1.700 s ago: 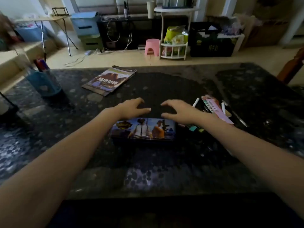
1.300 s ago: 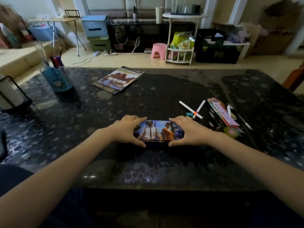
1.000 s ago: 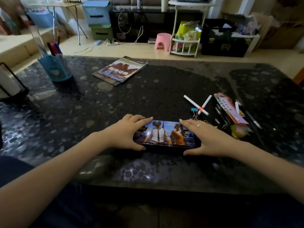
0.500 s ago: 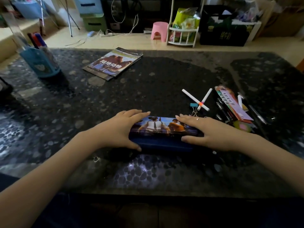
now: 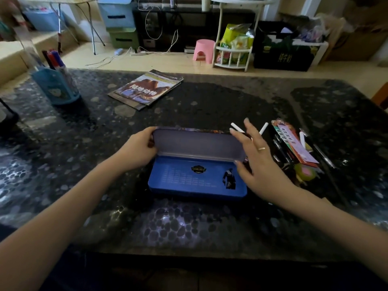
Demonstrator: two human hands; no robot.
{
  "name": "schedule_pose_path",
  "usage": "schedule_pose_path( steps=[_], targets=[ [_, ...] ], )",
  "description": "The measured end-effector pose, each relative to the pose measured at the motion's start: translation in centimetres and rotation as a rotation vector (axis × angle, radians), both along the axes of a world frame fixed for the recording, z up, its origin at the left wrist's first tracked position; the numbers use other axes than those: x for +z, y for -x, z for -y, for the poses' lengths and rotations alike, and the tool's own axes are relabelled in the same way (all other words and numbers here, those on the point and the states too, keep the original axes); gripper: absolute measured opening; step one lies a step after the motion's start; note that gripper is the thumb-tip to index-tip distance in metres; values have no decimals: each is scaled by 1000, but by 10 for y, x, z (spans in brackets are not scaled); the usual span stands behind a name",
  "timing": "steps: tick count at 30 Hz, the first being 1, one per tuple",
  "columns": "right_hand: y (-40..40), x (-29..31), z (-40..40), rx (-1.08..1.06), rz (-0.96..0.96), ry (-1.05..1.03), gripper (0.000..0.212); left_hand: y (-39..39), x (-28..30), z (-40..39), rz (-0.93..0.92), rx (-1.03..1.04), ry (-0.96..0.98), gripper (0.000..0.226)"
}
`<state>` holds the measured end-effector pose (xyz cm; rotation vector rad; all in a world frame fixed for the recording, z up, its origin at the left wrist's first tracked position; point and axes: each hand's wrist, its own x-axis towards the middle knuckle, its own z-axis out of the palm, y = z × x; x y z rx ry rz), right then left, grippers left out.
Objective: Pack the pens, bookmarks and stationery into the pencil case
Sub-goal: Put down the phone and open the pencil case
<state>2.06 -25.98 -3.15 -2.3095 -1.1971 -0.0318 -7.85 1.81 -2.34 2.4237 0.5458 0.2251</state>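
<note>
The blue pencil case (image 5: 189,181) lies open in the middle of the dark table, its lid (image 5: 197,143) standing upright and its blue tray holding nothing. My left hand (image 5: 140,149) grips the lid's left end. My right hand (image 5: 256,162) hovers at the case's right end with fingers spread, holding nothing. Right of the case lie two white pens (image 5: 263,128), several dark pens (image 5: 280,148), colourful bookmarks (image 5: 294,143) and a round green-and-pink item (image 5: 305,173).
A magazine (image 5: 147,89) lies at the back of the table (image 5: 210,225). A blue pen holder (image 5: 56,85) with markers stands at the back left. Beyond the table are a pink stool (image 5: 203,49) and a white rack (image 5: 233,49).
The case was shut with both hands on its lid. Now the lid is swung up and open, my left hand holds its left end, and my right hand has come off it.
</note>
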Motion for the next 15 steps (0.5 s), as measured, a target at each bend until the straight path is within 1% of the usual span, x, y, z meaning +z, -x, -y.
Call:
schedule_pose_path(
  steps=[2,4,6,7,8,9,11,13,15],
  targets=[
    [-2,-1,-2,-19,92,38,69,-2,-3,-2,-23,-8,24,57],
    [-2,-1,-4,-18,169,86,63,-3,-5,-2,-60,7,46,76],
    [0,-2,-6,26,167,109,52,1,-2,3,-95,2,-40,95],
    [3,-3,-6,51,151,130,46,3,1,6,-96,-42,-108,102],
    [6,-5,-6,82,141,165,44,6,5,9,-99,-119,-158,105],
    [9,-6,-6,118,134,200,48,8,8,11,-121,-218,-169,107],
    [14,-7,-7,196,134,262,58,12,10,18,-232,-401,-143,110],
    [17,-9,-8,273,179,301,53,14,5,27,-354,-500,-177,113],
    [20,-12,-8,317,237,276,42,14,-2,34,-383,-540,-254,111]
  ],
)
